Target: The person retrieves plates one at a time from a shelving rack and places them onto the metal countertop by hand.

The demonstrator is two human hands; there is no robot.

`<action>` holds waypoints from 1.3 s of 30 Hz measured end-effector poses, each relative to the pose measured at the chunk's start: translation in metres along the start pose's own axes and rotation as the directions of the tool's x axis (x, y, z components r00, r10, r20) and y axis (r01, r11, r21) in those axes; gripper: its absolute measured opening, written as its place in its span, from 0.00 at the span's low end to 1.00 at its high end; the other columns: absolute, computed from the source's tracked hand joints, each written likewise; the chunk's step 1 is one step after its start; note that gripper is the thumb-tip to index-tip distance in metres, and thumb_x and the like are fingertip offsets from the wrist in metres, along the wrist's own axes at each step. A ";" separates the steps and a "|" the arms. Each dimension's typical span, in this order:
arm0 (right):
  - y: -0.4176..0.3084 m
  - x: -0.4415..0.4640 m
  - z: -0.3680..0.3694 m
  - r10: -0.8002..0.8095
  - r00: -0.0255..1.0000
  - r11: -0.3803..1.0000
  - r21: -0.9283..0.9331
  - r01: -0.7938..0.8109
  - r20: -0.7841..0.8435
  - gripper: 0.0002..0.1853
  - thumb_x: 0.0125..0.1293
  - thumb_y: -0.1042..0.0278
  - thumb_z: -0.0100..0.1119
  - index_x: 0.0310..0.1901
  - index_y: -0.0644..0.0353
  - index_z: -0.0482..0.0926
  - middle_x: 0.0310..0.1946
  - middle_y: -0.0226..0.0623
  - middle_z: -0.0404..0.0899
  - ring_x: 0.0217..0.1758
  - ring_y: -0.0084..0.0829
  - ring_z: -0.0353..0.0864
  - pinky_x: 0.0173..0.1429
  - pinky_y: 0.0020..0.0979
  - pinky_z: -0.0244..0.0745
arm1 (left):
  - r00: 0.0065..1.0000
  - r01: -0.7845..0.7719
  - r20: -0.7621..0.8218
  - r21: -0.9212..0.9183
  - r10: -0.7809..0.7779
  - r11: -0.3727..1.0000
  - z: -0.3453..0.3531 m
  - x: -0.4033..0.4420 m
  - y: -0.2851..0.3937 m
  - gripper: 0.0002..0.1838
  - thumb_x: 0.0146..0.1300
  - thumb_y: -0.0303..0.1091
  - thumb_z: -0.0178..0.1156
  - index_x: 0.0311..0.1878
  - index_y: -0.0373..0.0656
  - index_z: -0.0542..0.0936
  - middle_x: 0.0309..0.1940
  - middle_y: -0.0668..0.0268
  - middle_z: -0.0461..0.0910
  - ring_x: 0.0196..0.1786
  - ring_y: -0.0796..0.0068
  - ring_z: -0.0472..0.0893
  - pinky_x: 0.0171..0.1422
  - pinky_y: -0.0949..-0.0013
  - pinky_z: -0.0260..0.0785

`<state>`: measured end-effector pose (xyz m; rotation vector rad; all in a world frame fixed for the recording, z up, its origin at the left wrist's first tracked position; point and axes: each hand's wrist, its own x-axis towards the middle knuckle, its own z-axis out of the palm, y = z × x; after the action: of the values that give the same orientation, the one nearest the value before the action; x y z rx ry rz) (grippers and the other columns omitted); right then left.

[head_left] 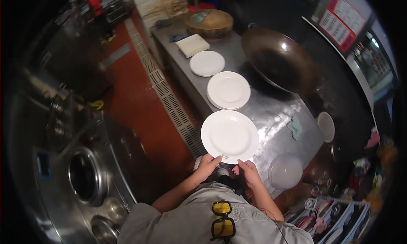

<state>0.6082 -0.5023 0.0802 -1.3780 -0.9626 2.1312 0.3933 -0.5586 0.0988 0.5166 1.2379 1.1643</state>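
Note:
A round white plate (231, 136) is held level in front of my body, its near rim between my two hands. My left hand (207, 166) grips the near-left rim, thumb on top beside a small printed label (225, 157). On the near-right rim, my right hand (248, 171) has its thumb over the edge, with the other fingers partly hidden below. Just beyond the held plate, a stack of round white plates (229, 90) sits on the steel table (265, 112). Past it lie an oval white plate (207, 63) and a stack of square white dishes (192, 45).
A large wok (277, 59) leans at the table's back right, near a round wooden chopping block (208, 23). A green cloth (294, 127) and a plastic tub (285, 171) are at the right. A floor drain (163, 91) runs left; a person in red (94, 6) stands far off.

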 end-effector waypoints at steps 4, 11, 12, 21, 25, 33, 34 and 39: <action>0.008 0.002 0.012 -0.027 0.993 0.987 0.156 0.044 -0.114 0.15 0.74 0.59 0.57 0.34 0.63 0.80 0.26 0.35 0.83 0.27 0.23 0.78 0.37 0.25 0.74 | 0.983 0.046 0.171 0.079 -0.059 0.996 -0.015 0.043 0.000 0.12 0.70 0.34 0.59 0.50 0.37 0.79 0.32 0.75 0.76 0.30 0.86 0.68 0.33 0.77 0.60; 0.045 0.018 0.002 0.033 0.959 0.963 0.267 0.045 -0.280 0.18 0.75 0.55 0.55 0.34 0.62 0.78 0.26 0.34 0.82 0.27 0.23 0.77 0.35 0.26 0.75 | 0.928 0.099 0.320 0.286 -0.192 0.953 -0.017 0.100 -0.028 0.12 0.71 0.35 0.59 0.48 0.35 0.80 0.30 0.73 0.77 0.30 0.84 0.70 0.34 0.75 0.64; 0.048 0.023 0.001 0.041 0.955 0.967 0.253 0.036 -0.292 0.18 0.75 0.55 0.55 0.35 0.62 0.78 0.27 0.34 0.82 0.27 0.23 0.77 0.35 0.26 0.75 | 0.928 0.065 0.328 0.328 -0.179 0.942 -0.016 0.106 -0.028 0.13 0.71 0.36 0.59 0.48 0.34 0.80 0.30 0.72 0.78 0.30 0.83 0.71 0.34 0.74 0.64; 0.031 0.045 0.004 0.033 0.910 0.973 0.221 0.065 -0.414 0.16 0.74 0.60 0.54 0.52 0.64 0.70 0.34 0.38 0.83 0.32 0.25 0.81 0.39 0.27 0.78 | 0.922 -0.004 0.298 0.646 -0.248 0.764 -0.011 0.165 -0.033 0.19 0.67 0.44 0.63 0.38 0.32 0.83 0.24 0.69 0.79 0.25 0.78 0.74 0.29 0.70 0.67; 0.025 0.046 0.008 0.005 0.906 0.976 0.201 0.088 -0.423 0.28 0.72 0.63 0.56 0.67 0.67 0.61 0.40 0.40 0.83 0.34 0.25 0.82 0.41 0.29 0.78 | 0.894 0.078 0.313 0.594 -0.320 0.801 -0.003 0.171 -0.018 0.17 0.66 0.42 0.64 0.42 0.33 0.81 0.28 0.68 0.79 0.27 0.81 0.74 0.29 0.74 0.65; 0.057 0.044 0.002 -0.008 0.902 0.973 0.203 0.106 -0.432 0.24 0.73 0.64 0.56 0.65 0.64 0.66 0.41 0.41 0.83 0.34 0.26 0.81 0.43 0.30 0.79 | 0.902 -0.010 0.349 0.605 -0.254 0.796 -0.009 0.161 -0.038 0.24 0.64 0.35 0.65 0.58 0.31 0.74 0.36 0.65 0.80 0.32 0.80 0.77 0.35 0.75 0.71; 0.062 0.043 0.000 -0.001 0.907 0.973 0.210 0.099 -0.422 0.21 0.73 0.64 0.55 0.62 0.64 0.69 0.41 0.40 0.82 0.34 0.26 0.80 0.43 0.31 0.79 | 0.896 -0.026 0.363 0.615 -0.254 0.788 -0.011 0.161 -0.041 0.23 0.64 0.34 0.65 0.58 0.31 0.74 0.36 0.64 0.80 0.32 0.80 0.77 0.36 0.74 0.72; 0.062 0.001 0.014 0.043 0.852 0.954 0.276 0.121 -0.522 0.11 0.74 0.66 0.53 0.49 0.64 0.75 0.38 0.37 0.82 0.33 0.25 0.80 0.44 0.29 0.79 | 0.832 0.010 0.437 0.606 -0.343 0.796 -0.015 0.155 -0.048 0.16 0.65 0.32 0.62 0.52 0.33 0.77 0.36 0.64 0.81 0.32 0.79 0.77 0.37 0.74 0.72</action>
<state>0.5957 -0.5476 0.0373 -1.6308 -0.4234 1.6359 0.3829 -0.4433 -0.0165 1.0763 1.1021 0.3871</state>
